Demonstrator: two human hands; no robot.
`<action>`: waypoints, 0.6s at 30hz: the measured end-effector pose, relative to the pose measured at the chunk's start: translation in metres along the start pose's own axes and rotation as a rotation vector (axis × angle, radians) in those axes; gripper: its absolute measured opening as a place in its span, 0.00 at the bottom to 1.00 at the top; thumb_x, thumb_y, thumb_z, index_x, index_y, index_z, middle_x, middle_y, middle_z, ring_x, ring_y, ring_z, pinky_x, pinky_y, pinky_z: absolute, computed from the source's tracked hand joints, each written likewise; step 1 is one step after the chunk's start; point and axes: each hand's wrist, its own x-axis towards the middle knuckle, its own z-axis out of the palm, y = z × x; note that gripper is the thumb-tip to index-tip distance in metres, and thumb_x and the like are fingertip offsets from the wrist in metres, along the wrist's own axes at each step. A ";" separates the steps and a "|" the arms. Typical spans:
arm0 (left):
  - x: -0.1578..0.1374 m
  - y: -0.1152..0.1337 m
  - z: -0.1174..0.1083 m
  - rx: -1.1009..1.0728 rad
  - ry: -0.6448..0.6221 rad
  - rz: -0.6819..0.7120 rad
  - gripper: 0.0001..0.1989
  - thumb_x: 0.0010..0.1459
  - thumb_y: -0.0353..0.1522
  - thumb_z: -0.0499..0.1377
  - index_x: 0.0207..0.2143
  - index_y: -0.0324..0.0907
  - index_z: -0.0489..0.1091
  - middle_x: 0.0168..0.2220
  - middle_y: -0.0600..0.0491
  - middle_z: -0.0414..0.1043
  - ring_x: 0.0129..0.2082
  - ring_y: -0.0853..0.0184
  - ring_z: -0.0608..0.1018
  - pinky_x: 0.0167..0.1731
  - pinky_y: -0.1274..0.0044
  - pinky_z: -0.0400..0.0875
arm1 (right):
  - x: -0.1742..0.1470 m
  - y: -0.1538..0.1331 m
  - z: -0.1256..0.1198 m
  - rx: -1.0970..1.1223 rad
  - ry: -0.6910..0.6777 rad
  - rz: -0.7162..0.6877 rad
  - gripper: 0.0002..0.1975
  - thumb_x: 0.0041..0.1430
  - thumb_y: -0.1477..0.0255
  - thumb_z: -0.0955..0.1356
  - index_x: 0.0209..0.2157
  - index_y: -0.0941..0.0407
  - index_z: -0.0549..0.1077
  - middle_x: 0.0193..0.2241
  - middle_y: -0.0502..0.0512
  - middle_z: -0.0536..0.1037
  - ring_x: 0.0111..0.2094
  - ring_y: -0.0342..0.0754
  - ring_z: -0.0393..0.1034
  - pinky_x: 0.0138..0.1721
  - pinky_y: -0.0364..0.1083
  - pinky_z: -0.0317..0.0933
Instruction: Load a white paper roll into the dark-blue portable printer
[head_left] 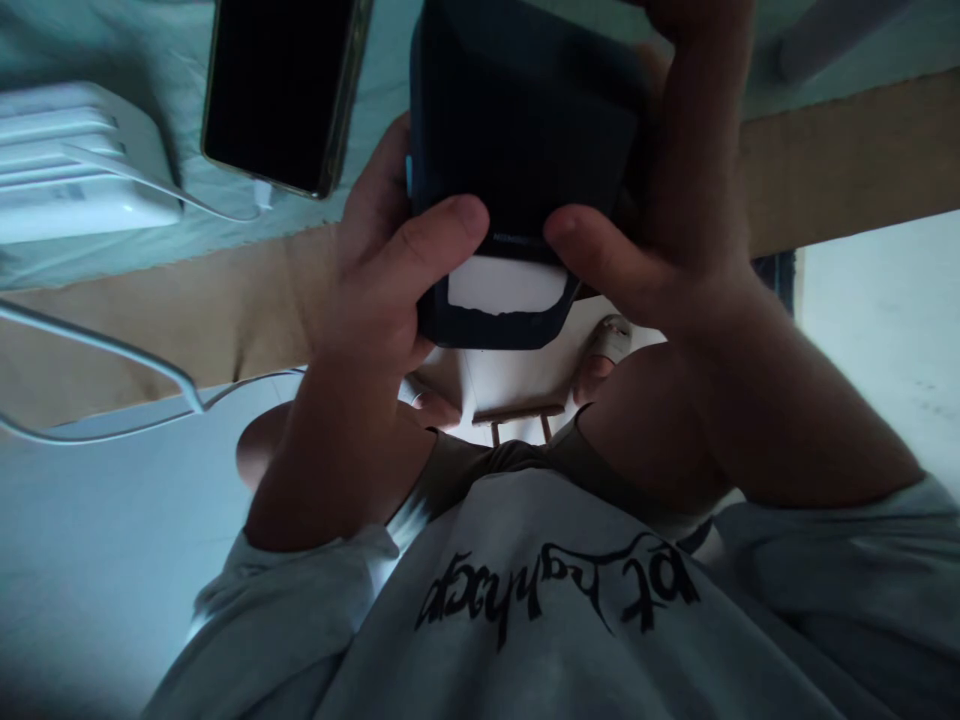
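Between my hands is a dark, box-shaped object (525, 130) with rounded corners, held over the table's near edge. Small pale lettering runs along its lower part, and below that lies a whitish area with a ragged lower border inside a dark rim. I cannot tell exactly what kind of thing it is. My left hand (397, 240) grips its left side, thumb across the front and fingers mostly hidden behind. On the opposite side, my right hand (667, 220) holds it with the thumb pressed near the lettering; its other fingers are largely in shadow.
A dark-screened phone (277, 90) lies on the pale green cloth (225, 235), plugged into a white cable. Left of it sits a white ridged device (90, 160). Another white cable (97, 340) loops over the wooden table edge (855, 160). My legs and a small wooden stool (517, 414) are below.
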 end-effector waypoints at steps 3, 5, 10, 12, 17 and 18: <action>0.001 0.003 -0.005 -0.002 -0.023 -0.010 0.09 0.47 0.29 0.58 0.33 0.38 0.64 0.26 0.52 0.60 0.23 0.74 0.63 0.19 0.79 0.54 | 0.000 0.000 -0.001 -0.024 -0.003 -0.006 0.28 0.61 0.59 0.61 0.58 0.57 0.50 0.58 0.53 0.51 0.64 0.40 0.51 0.68 0.35 0.51; 0.004 0.005 -0.010 0.029 -0.097 -0.046 0.13 0.48 0.34 0.61 0.35 0.38 0.64 0.27 0.53 0.63 0.25 0.73 0.66 0.20 0.79 0.59 | 0.000 0.000 -0.001 -0.031 0.011 -0.024 0.29 0.61 0.60 0.60 0.58 0.60 0.51 0.57 0.55 0.52 0.64 0.39 0.52 0.66 0.35 0.52; 0.009 0.005 -0.020 0.024 -0.176 -0.117 0.15 0.47 0.34 0.64 0.37 0.38 0.65 0.28 0.53 0.67 0.25 0.72 0.70 0.21 0.79 0.65 | 0.000 0.001 0.002 0.029 0.033 -0.019 0.30 0.61 0.61 0.60 0.57 0.65 0.51 0.57 0.56 0.55 0.62 0.38 0.54 0.64 0.37 0.53; 0.009 0.005 -0.020 0.010 -0.162 -0.095 0.13 0.49 0.32 0.63 0.37 0.37 0.65 0.27 0.54 0.67 0.24 0.72 0.70 0.21 0.79 0.66 | 0.000 0.002 0.002 0.049 0.026 -0.010 0.28 0.61 0.62 0.61 0.57 0.65 0.53 0.56 0.53 0.58 0.60 0.35 0.56 0.63 0.36 0.54; 0.004 0.011 -0.017 0.027 -0.189 -0.144 0.12 0.52 0.30 0.61 0.39 0.38 0.64 0.28 0.54 0.68 0.26 0.73 0.71 0.22 0.81 0.68 | 0.001 0.000 0.001 0.066 0.018 -0.004 0.28 0.61 0.61 0.60 0.56 0.65 0.55 0.54 0.52 0.59 0.58 0.34 0.58 0.62 0.34 0.54; 0.003 0.014 -0.016 0.038 -0.198 -0.161 0.10 0.54 0.31 0.60 0.39 0.39 0.64 0.29 0.54 0.68 0.29 0.72 0.73 0.24 0.81 0.69 | 0.002 -0.001 0.001 0.056 0.021 0.003 0.28 0.61 0.61 0.60 0.56 0.65 0.55 0.54 0.52 0.59 0.57 0.34 0.59 0.61 0.34 0.55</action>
